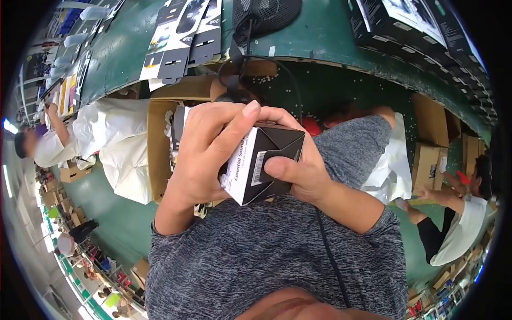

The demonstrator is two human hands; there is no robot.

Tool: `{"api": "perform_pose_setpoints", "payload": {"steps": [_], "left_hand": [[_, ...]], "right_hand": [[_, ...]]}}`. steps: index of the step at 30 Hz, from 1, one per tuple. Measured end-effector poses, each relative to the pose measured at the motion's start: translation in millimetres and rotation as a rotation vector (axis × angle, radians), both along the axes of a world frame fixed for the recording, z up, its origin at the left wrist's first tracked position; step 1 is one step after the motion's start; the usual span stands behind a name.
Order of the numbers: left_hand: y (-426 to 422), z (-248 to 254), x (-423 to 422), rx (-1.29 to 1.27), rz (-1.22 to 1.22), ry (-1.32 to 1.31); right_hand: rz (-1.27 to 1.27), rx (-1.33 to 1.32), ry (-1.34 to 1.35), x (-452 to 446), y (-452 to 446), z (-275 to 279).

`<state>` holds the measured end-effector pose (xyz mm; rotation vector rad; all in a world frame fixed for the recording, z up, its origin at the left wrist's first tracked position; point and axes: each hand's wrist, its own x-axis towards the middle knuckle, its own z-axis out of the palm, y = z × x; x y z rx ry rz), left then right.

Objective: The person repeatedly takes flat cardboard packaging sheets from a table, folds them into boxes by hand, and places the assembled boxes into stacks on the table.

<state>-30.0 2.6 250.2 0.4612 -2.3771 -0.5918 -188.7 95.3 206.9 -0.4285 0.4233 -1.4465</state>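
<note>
- Grasping a small black-and-white carton (266,146) before the chest, with left hand (205,141) wrapped around one side and right hand (301,170) around the other, thumb on the black end.
- Tilted, with folded black end toward the wearer and white panel (239,168) to the left; long axis hard to judge behind the fingers.
- Held short of the green workbench (314,45) edge, with open floor showing between.
- Printed "Essential Sound" along the white panel, near a barcode (257,169).
</note>
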Motion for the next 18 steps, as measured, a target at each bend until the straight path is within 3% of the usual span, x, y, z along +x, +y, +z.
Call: {"api": "perform_pose_setpoints", "payload": {"steps": [3, 10, 16, 18], "left_hand": [[3.6, 1.8, -0.1, -0.025, -0.008, -0.061], [2.0, -3.1, -1.4, -0.072, 0.013, -0.118], [5.8, 3.1, -10.8, 0.151, 0.012, -0.111], [-0.2, 1.6, -9.5, 0.121, -0.032, -0.189]], "right_hand": [[-0.039, -0.018, 0.213, -3.4, 1.5, -5.9], [-0.063, 0.012, 0.329, -7.7, -2.4, -7.1], [-0.049, -0.092, 0.113, -12.2, -0.4, -22.2], [-0.033, -0.121, 0.154, -17.3, 0.5, -23.2]]}}
